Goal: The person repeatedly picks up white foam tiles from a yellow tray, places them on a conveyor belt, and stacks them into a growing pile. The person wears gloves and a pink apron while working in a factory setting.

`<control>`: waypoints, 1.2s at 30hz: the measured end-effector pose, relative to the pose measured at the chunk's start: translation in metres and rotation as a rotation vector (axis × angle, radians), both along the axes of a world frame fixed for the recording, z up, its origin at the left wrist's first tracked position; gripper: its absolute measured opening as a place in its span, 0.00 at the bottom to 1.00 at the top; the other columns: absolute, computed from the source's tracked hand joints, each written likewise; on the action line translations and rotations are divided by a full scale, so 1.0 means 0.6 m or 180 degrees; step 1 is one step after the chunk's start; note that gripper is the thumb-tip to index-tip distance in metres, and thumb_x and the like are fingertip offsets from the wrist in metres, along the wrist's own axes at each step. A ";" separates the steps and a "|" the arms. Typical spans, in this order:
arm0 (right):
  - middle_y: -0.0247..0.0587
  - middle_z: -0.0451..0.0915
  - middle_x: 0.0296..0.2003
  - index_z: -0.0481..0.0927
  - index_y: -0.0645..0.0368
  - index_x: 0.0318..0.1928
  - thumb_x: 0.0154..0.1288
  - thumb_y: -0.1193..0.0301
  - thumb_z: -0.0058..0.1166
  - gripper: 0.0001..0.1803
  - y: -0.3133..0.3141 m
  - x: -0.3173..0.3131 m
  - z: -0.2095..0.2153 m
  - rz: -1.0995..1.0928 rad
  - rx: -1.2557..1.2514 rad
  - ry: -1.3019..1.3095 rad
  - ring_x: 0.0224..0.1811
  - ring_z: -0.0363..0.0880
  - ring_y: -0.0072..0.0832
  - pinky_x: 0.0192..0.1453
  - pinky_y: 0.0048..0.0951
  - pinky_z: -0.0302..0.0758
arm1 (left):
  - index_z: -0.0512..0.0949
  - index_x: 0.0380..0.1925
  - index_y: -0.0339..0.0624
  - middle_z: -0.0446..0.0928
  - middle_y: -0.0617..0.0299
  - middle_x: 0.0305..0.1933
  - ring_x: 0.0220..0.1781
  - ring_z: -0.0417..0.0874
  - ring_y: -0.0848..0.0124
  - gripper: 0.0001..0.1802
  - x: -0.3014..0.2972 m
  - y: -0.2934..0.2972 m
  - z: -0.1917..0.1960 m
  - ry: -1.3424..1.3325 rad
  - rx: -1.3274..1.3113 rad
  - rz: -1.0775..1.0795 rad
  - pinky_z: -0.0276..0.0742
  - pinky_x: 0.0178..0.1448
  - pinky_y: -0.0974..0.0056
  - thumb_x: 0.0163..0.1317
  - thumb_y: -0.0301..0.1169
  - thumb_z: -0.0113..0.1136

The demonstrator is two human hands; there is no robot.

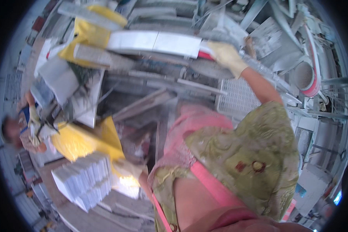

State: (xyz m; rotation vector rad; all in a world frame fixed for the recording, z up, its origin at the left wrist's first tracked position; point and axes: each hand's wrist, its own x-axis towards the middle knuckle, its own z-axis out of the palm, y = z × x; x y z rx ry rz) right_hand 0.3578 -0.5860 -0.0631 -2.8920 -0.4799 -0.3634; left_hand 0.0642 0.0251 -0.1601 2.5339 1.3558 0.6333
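Observation:
My right hand [229, 58], in a cream glove, reaches across to a row of white tiles [154, 41] on a red belt [205, 55]. Its fingers point left, stretched out at the row's right end; whether they touch the last tile is unclear. Lower left, my gloved left hand [129, 170] is smeared by motion beside a stack of white tiles [81, 179] standing on edge. A glossy white piece [128, 188] catches bright light just under that hand. I cannot make out whether its fingers hold anything.
Yellow machine guards [75, 141] flank the stack, and another yellow cover [89, 33] stands at the far left. At the left edge a person [29, 127] works with gloved hands. A white plastic grate [237, 94] and a round bucket [305, 77] lie to the right.

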 end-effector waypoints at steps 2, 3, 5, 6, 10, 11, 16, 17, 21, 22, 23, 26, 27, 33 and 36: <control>0.49 0.83 0.54 0.74 0.58 0.64 0.71 0.65 0.50 0.23 0.007 0.010 0.005 -0.0392 -0.0061 0.0436 0.61 0.78 0.48 0.64 0.44 0.76 | 0.79 0.57 0.28 0.81 0.39 0.59 0.60 0.82 0.47 0.22 0.001 0.005 -0.007 -0.0146 0.0530 -0.0263 0.76 0.67 0.52 0.71 0.35 0.58; 0.48 0.81 0.59 0.72 0.58 0.66 0.72 0.65 0.50 0.25 0.017 0.018 0.002 -0.0198 -0.0206 0.0148 0.65 0.75 0.45 0.70 0.44 0.70 | 0.80 0.54 0.28 0.82 0.40 0.57 0.57 0.83 0.46 0.20 0.003 0.009 -0.010 -0.0158 0.0698 -0.0280 0.78 0.64 0.51 0.70 0.34 0.59; 0.46 0.75 0.67 0.68 0.58 0.71 0.73 0.64 0.50 0.28 0.042 0.031 -0.008 0.0103 -0.0584 -0.0302 0.72 0.70 0.40 0.78 0.44 0.61 | 0.80 0.55 0.29 0.81 0.41 0.58 0.60 0.82 0.47 0.21 0.003 0.009 -0.012 -0.0218 0.0595 -0.0286 0.77 0.66 0.50 0.71 0.36 0.58; 0.45 0.72 0.70 0.66 0.57 0.72 0.73 0.63 0.50 0.30 0.058 0.038 -0.016 0.0156 -0.0894 -0.0215 0.74 0.68 0.38 0.80 0.45 0.58 | 0.80 0.55 0.30 0.81 0.42 0.59 0.61 0.82 0.47 0.21 0.004 0.007 -0.011 -0.0245 0.0489 -0.0218 0.76 0.67 0.50 0.71 0.36 0.57; 0.43 0.65 0.75 0.62 0.57 0.75 0.72 0.59 0.54 0.36 0.088 0.045 -0.044 0.0349 -0.0889 -0.0031 0.78 0.62 0.37 0.82 0.49 0.54 | 0.80 0.57 0.32 0.80 0.43 0.61 0.63 0.80 0.48 0.22 0.005 -0.004 -0.005 -0.0260 0.0254 -0.0139 0.73 0.69 0.49 0.72 0.38 0.55; 0.44 0.61 0.77 0.57 0.59 0.77 0.70 0.59 0.58 0.41 0.089 0.046 -0.047 0.0394 -0.1094 0.0073 0.79 0.58 0.39 0.82 0.50 0.54 | 0.80 0.57 0.32 0.80 0.44 0.61 0.64 0.79 0.48 0.22 0.004 -0.007 -0.003 -0.0242 0.0281 -0.0110 0.73 0.69 0.49 0.72 0.38 0.55; 0.47 0.61 0.76 0.56 0.61 0.77 0.67 0.64 0.58 0.42 0.092 0.057 -0.052 0.0410 -0.1321 0.0060 0.80 0.58 0.40 0.81 0.51 0.57 | 0.79 0.58 0.31 0.79 0.43 0.62 0.64 0.78 0.47 0.23 0.004 -0.007 -0.006 -0.0308 0.0332 -0.0222 0.71 0.71 0.49 0.72 0.38 0.54; 0.48 0.61 0.77 0.56 0.61 0.77 0.68 0.65 0.57 0.41 0.095 0.062 -0.054 0.0422 -0.1283 -0.0043 0.80 0.58 0.40 0.80 0.51 0.58 | 0.79 0.58 0.31 0.79 0.42 0.62 0.64 0.78 0.47 0.23 0.003 -0.006 -0.007 -0.0303 0.0337 -0.0218 0.71 0.71 0.49 0.72 0.38 0.54; 0.50 0.62 0.76 0.60 0.61 0.76 0.69 0.72 0.48 0.35 0.101 0.077 -0.061 0.0299 -0.1433 0.0036 0.80 0.58 0.41 0.81 0.49 0.58 | 0.79 0.57 0.29 0.79 0.41 0.62 0.65 0.77 0.46 0.23 0.004 -0.001 -0.012 -0.0408 0.0385 -0.0342 0.71 0.71 0.48 0.71 0.37 0.55; 0.50 0.62 0.76 0.61 0.61 0.75 0.69 0.73 0.46 0.33 0.095 0.080 -0.059 0.0325 -0.1315 0.0191 0.80 0.58 0.41 0.81 0.47 0.58 | 0.79 0.57 0.29 0.79 0.40 0.62 0.65 0.77 0.45 0.23 0.004 -0.002 -0.013 -0.0421 0.0387 -0.0317 0.71 0.71 0.48 0.71 0.37 0.55; 0.51 0.62 0.76 0.62 0.61 0.75 0.70 0.74 0.44 0.32 0.090 0.086 -0.056 0.0455 -0.1123 0.0283 0.80 0.59 0.41 0.81 0.46 0.58 | 0.79 0.57 0.30 0.79 0.40 0.62 0.65 0.77 0.45 0.23 0.003 -0.003 -0.015 -0.0393 0.0457 -0.0276 0.71 0.71 0.48 0.69 0.37 0.57; 0.57 0.75 0.65 0.73 0.60 0.67 0.68 0.73 0.48 0.26 0.070 0.115 -0.027 0.0789 -0.0881 0.0029 0.65 0.77 0.50 0.68 0.47 0.75 | 0.78 0.61 0.35 0.77 0.44 0.66 0.71 0.73 0.49 0.26 0.006 -0.017 -0.026 -0.0625 0.0132 -0.0061 0.65 0.77 0.51 0.68 0.38 0.61; 0.59 0.78 0.60 0.75 0.57 0.65 0.67 0.66 0.52 0.26 0.057 0.125 -0.006 0.0224 -0.0620 0.0832 0.57 0.82 0.52 0.62 0.52 0.78 | 0.77 0.63 0.36 0.75 0.46 0.68 0.73 0.71 0.50 0.28 0.009 -0.021 -0.027 -0.0503 0.0045 0.0042 0.62 0.79 0.50 0.67 0.40 0.62; 0.46 0.88 0.42 0.84 0.64 0.53 0.65 0.59 0.62 0.24 0.209 0.157 0.086 0.0870 0.1046 0.1738 0.44 0.87 0.37 0.50 0.39 0.80 | 0.81 0.58 0.39 0.80 0.47 0.63 0.68 0.77 0.50 0.23 0.024 -0.049 -0.006 -0.0812 0.0364 0.0121 0.66 0.76 0.50 0.63 0.35 0.65; 0.35 0.86 0.40 0.85 0.69 0.47 0.65 0.61 0.63 0.21 0.347 0.030 0.095 0.1446 0.2408 0.2104 0.39 0.83 0.23 0.44 0.32 0.78 | 0.80 0.59 0.39 0.80 0.47 0.63 0.69 0.77 0.52 0.21 0.018 -0.071 0.032 -0.1436 0.0032 0.0154 0.66 0.76 0.52 0.66 0.33 0.63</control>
